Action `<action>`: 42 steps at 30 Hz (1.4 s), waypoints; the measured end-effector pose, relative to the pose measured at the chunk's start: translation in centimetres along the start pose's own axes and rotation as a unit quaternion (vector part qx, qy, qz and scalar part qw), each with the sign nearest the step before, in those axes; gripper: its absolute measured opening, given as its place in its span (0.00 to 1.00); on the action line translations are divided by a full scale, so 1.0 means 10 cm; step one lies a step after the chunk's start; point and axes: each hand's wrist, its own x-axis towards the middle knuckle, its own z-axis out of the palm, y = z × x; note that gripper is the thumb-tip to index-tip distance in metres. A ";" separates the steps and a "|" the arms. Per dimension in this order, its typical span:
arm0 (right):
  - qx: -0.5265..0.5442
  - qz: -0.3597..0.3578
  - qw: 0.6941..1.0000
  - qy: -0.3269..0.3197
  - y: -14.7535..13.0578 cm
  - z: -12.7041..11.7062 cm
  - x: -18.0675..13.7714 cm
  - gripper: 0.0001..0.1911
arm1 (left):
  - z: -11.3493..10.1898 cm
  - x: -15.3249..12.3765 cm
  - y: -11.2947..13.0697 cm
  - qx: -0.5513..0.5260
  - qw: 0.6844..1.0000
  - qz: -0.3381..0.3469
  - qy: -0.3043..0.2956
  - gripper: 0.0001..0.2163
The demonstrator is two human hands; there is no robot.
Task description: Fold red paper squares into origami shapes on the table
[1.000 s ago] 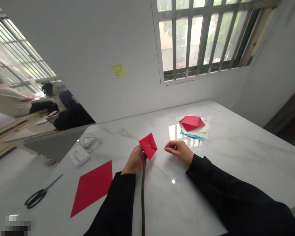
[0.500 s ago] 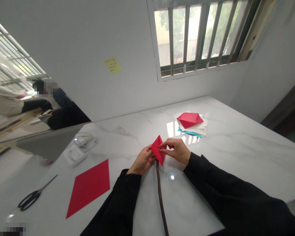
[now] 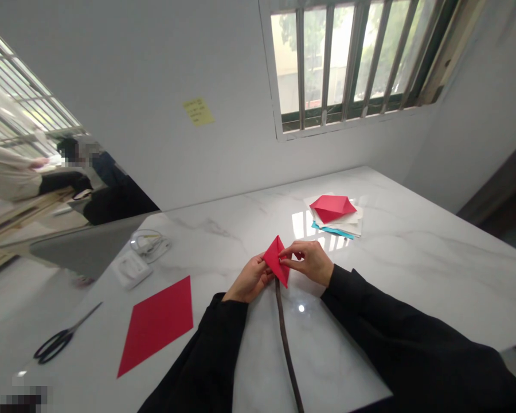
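Note:
A small folded red paper piece (image 3: pixel 276 259) sits on the top end of a thin dark stick (image 3: pixel 287 350) that runs down toward me. My left hand (image 3: pixel 250 279) grips the stick just under the paper, fingers closed. My right hand (image 3: pixel 309 261) pinches the paper's right side with thumb and fingers. Both hands hover just above the white marble table (image 3: pixel 413 252).
A flat red paper sheet (image 3: pixel 157 324) lies at the left, black scissors (image 3: pixel 58 342) beyond it near the table edge. A white box (image 3: pixel 131 268) and coiled cable (image 3: pixel 149 243) lie further back. A paper stack (image 3: pixel 340 225) topped by a folded red piece (image 3: pixel 332 207) sits at the back right.
My right hand has come over from the right and taken hold of the red paper piece. The piece has turned from facing me to edge-on. My view has dropped slightly.

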 end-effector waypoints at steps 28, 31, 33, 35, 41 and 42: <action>-0.045 -0.004 0.999 -0.029 -0.07 -0.13 0.02 0.05 | 0.08 0.02 -0.01 0.037 0.999 0.024 -0.005 0.16; -0.049 0.003 0.998 -0.039 -0.04 -0.14 0.03 0.05 | 0.09 0.03 0.00 0.034 0.999 0.029 -0.004 0.15; -0.050 0.008 0.998 -0.044 -0.02 -0.15 0.04 0.05 | 0.08 0.04 0.00 0.032 0.999 0.032 -0.001 0.13; -0.051 0.009 0.997 -0.049 -0.01 -0.16 0.05 0.05 | 0.07 0.04 -0.01 0.030 0.999 0.032 0.002 0.13; -0.076 0.024 0.996 -0.038 0.01 -0.18 0.06 0.05 | 0.01 0.06 -0.03 0.022 1.000 0.018 0.000 0.17; -0.084 0.027 0.995 -0.035 0.01 -0.17 0.06 0.05 | 0.00 0.07 -0.04 0.022 1.000 0.017 -0.001 0.18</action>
